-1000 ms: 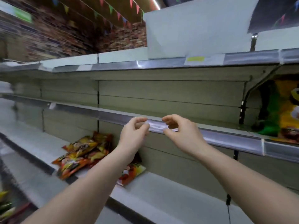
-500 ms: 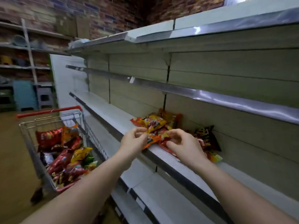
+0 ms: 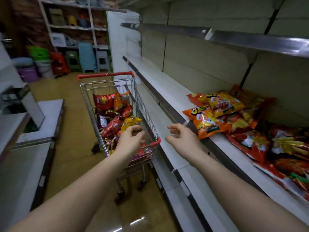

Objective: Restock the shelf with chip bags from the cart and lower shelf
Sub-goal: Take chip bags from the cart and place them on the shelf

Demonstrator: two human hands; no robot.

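Both bare hands hang at the frame's centre with loosely curled fingers, holding nothing. The left hand (image 3: 132, 138) hovers over the small wire-mesh shopping cart with red plastic handle and trim (image 3: 107, 76), which is heaped with glossy, crinkled foil chip bags (image 3: 115, 113) in red, orange and yellow. The right hand (image 3: 182, 138) sits just beside the white metal lower shelf (image 3: 168, 92) at right, where an orange foil chip bag (image 3: 207, 121) overhangs the edge — more red and yellow packets (image 3: 260, 129) are piled behind it. A grey metal shelf rail (image 3: 250, 41) runs across the upper right.
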